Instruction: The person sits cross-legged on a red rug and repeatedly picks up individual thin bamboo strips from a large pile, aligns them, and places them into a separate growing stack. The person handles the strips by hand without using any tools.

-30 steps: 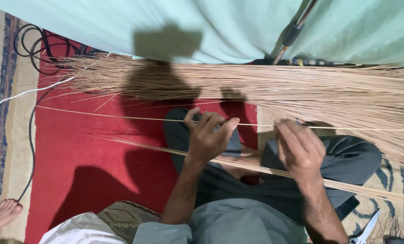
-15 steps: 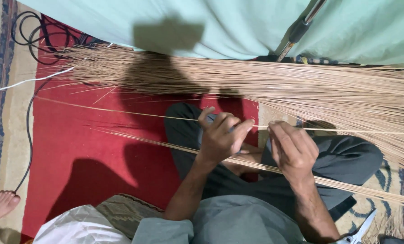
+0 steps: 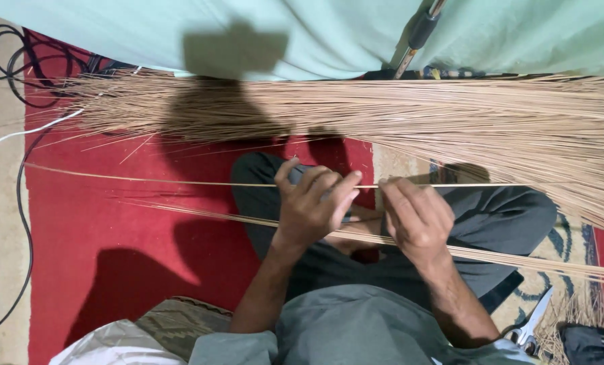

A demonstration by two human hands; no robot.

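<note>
Your left hand [image 3: 313, 206] is curled, fingers bent, with the thumb and fingertips pinched on a single thin stick [image 3: 180, 181] that runs level across your lap. Your right hand [image 3: 415, 217] is closed too, its fingertips nipping the same stick just beside the left, the two hands nearly touching. The stick stretches far out to your left over the red rug [image 3: 112, 230] and out past your right knee. Under your hands a small bundle of sticks [image 3: 518, 259] lies slanted across your legs. Ahead of you the big pile of sticks [image 3: 450, 118] crowds the far edge against the pale green cloth [image 3: 315, 34]. Open rug lies to your left; scissors [image 3: 530, 326] sit close by your right side.
</note>
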